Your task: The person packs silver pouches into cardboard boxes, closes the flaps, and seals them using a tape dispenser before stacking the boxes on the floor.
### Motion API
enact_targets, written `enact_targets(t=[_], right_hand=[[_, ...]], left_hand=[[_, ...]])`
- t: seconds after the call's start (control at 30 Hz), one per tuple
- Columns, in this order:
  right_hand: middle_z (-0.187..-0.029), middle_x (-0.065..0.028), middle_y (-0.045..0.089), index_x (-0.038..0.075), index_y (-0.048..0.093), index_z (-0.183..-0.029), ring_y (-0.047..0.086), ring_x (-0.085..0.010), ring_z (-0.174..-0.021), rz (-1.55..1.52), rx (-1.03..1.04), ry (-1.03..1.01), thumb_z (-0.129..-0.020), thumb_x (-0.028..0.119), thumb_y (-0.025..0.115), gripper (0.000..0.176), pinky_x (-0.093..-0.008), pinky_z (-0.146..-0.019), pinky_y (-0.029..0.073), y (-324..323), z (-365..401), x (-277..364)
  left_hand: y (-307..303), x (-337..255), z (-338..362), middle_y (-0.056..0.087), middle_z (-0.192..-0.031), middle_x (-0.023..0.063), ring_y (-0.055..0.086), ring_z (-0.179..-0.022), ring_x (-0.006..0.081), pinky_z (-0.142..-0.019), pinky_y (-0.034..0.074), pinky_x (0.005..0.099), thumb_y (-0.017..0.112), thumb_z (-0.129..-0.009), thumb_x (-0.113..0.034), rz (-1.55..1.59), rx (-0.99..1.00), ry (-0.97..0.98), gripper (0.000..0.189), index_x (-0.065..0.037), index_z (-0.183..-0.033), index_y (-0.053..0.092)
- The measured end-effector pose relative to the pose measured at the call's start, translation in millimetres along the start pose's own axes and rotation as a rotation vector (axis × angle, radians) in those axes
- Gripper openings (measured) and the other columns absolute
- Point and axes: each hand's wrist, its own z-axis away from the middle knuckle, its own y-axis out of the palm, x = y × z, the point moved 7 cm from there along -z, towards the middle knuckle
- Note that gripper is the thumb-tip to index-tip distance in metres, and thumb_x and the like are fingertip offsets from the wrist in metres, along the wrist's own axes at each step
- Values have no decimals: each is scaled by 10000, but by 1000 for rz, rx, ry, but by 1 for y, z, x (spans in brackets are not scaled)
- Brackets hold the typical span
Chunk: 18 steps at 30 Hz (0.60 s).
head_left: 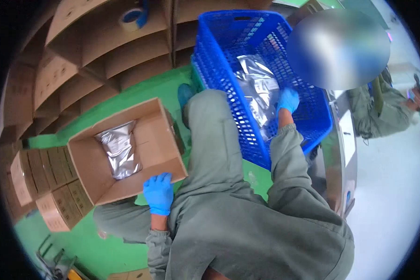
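Observation:
My left hand (158, 192), in a blue glove, is closed on the near rim of an open cardboard box (156, 140). One silver foil pouch (121, 150) lies flat inside that box. My right hand (288, 100), also gloved in blue, reaches into a blue plastic crate (240, 126) and touches the right edge of the silver pouches (261, 88) there. Its fingertips are partly hidden, so a hold on a pouch cannot be made out.
Large cardboard boxes (121, 51) stand open at the upper left, with a roll of tape (130, 17) on them. Smaller closed boxes (63, 207) sit at the left. Another person (382, 109) is at the right, near a metal table edge (345, 135).

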Motion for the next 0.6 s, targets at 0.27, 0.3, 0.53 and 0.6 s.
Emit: enact_targets(t=[0.27,0.3,0.53,0.6], right_hand=[[-1061,-91,645,121,631,-1082,602,-278,-935,-726,439,911,-893,408,479,376,-478,-822,480,105,61,-210],[-1100,-89,638,132,624,-1111,597,-276,-975,-911,435,999,-900,433,467,400,-489,-848,475,105,66,-207],[-1253,-87,632,164,613,-1236,603,-264,-1134,-1314,604,847,-937,522,470,488,-539,-949,478,110,35,-177],[-1110,-99,694,114,665,-1140,667,-243,-982,-1167,968,726,-921,410,589,377,-443,-856,539,121,28,-155]], left_hand=[[-1,5,0,684,-997,-24,614,-861,208,-751,437,383,691,-679,-132,-5,-43,-4,304,-190,-976,655],[-2,5,0,684,-997,-24,614,-861,208,-751,437,383,691,-679,-132,-9,-43,-12,304,-190,-976,655],[0,4,0,683,-1000,-19,615,-863,214,-749,440,390,684,-686,-143,2,-48,-17,302,-180,-985,654],[-4,5,0,683,-993,-20,616,-864,212,-750,443,391,681,-689,-149,4,-66,-51,287,-177,-974,658]])
